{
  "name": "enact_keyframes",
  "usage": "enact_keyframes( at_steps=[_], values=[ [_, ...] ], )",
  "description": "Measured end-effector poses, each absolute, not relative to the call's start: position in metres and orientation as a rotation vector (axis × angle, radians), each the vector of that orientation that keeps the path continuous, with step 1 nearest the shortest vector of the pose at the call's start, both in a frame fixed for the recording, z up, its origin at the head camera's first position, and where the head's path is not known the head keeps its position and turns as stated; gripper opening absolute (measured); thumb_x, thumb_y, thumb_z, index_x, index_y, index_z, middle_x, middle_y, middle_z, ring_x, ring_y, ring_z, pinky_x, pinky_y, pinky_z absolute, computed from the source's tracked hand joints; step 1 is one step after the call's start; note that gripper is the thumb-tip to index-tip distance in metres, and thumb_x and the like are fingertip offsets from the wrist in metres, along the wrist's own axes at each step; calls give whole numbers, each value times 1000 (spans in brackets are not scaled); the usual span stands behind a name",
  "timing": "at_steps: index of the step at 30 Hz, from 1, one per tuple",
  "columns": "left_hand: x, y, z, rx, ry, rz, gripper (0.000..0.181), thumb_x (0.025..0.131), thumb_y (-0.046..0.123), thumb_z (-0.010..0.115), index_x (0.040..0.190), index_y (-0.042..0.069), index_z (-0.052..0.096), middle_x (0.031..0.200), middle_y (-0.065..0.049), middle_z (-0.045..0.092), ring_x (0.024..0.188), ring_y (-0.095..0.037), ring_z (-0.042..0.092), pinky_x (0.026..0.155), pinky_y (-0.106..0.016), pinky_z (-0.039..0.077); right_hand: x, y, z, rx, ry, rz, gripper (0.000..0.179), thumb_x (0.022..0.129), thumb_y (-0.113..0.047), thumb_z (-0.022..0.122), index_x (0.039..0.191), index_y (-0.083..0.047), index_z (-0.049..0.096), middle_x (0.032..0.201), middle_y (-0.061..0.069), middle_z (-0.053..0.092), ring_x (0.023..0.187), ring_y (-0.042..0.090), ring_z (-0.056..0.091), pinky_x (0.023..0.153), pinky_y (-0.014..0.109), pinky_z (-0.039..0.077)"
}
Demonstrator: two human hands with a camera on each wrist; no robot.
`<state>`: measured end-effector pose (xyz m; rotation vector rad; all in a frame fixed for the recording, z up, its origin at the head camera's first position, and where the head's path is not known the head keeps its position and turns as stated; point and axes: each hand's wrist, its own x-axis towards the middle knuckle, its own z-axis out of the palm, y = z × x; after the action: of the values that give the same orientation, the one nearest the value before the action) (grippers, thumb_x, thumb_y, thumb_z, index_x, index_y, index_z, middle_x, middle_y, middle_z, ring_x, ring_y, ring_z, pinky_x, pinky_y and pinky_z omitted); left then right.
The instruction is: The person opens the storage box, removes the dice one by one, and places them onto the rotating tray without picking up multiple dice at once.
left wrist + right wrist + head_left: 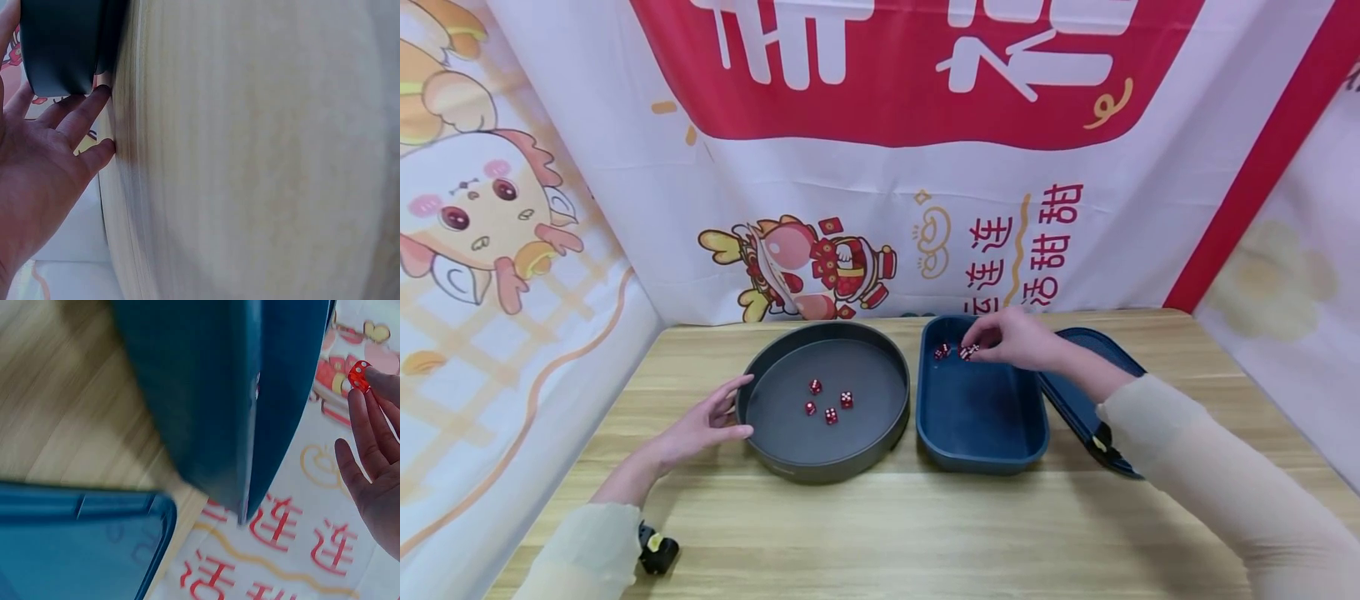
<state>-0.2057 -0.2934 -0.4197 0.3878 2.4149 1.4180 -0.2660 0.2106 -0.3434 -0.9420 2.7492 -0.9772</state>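
Note:
My right hand [1017,337] is over the far end of a blue rectangular container [981,462]. In the right wrist view a red die [359,376] with white dots is pinched between thumb and fingertips. Other red dice [942,351] lie in the container's far left corner, partly crowded near the fingers. My left hand [703,429], its fingers spread and relaxed, is at the left side of a round dark grey pan [827,472]. From the left wrist view, the fingers lie against or close to the pan's wall [59,56]. Several red dice [831,415] sit in the pan's middle.
A dark blue lid [1078,400] leans against the container's right side, partly behind the right forearm. The wooden table [850,533] reaches back to a printed cloth [895,179]. A black wrist device [657,554] is on the left wrist.

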Motion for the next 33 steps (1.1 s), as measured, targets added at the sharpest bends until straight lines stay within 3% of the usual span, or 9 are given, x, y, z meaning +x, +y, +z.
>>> enact_keyframes(
  at_steps=[15,33],
  values=[
    [-203,-294,-421,384,2430,1415,79,93,16,67,156,15,18,154,-33,11,135,-53,24,107,-61,22,-275,142,-356,-1082,2572,-972,11,85,-7,75,96,-8,74,87,-4,69,75,10,61,70,26,54],
    [-205,-293,-419,381,2447,1384,79,93,18,67,156,16,18,156,-30,11,137,-52,21,108,-61,22,-280,109,-338,-1082,2510,-961,14,85,-7,75,99,-3,74,88,-2,71,80,15,65,72,26,55]
  ],
)
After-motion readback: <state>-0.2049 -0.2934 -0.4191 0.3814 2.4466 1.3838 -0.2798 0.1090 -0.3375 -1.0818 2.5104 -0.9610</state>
